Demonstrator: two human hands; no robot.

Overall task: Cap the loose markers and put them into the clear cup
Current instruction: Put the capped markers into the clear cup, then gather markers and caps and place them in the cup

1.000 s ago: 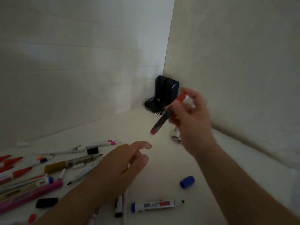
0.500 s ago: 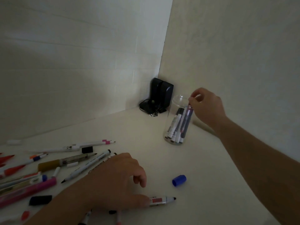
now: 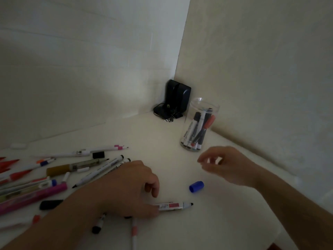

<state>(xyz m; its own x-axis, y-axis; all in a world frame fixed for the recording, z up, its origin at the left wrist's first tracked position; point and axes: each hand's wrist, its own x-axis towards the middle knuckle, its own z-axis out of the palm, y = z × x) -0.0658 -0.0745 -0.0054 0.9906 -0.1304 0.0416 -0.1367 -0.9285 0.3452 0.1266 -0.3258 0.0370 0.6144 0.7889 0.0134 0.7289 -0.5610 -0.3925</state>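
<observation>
— Where's your marker [image 3: 173, 206]?
— On the bench, uncapped, under your left hand [image 3: 129, 188] — fingers curled onto its barrel. Right hand [image 3: 225, 165] hangs loose, empty. It's light, stiff, slippery; grip mid-barrel, blue cap [image 3: 196, 186] beside it.

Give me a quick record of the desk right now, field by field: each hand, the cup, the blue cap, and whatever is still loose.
left hand: rests on the desk, fingers on the uncapped marker
right hand: above the desk, fingers loosely curled, holds nothing
clear cup: upright near the corner, holds several capped markers
blue cap: lies alone on the desk between the hands
loose pens: spread at the left, some uncapped
black device: in the corner behind the cup
</observation>
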